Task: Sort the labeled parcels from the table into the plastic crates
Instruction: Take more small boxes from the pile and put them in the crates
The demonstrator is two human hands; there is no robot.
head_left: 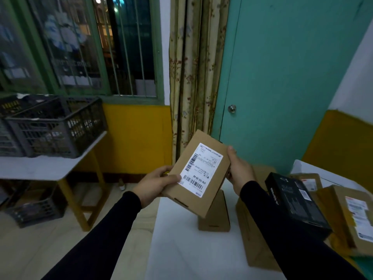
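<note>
A flat brown cardboard parcel (210, 178) with a white barcode label is held up in front of me, tilted, label facing me. My left hand (155, 184) grips its lower left corner, thumb on the label's edge. Its upper right edge is held by my right hand (239, 168). Below it, on the white table (181, 249), lie more parcels: a small brown box (217, 215), a large flat brown box (252, 237), a black box (294, 203) and labeled brown boxes (351, 215) at the right. A dark plastic crate (58, 126) stands on a second white table (40, 166) at the left.
Another dark crate (34, 211) sits on the floor under the left table. A gap of tiled floor (113, 235) separates the two tables. Behind are a barred window, a flowered curtain (193, 73) and a teal door (282, 77).
</note>
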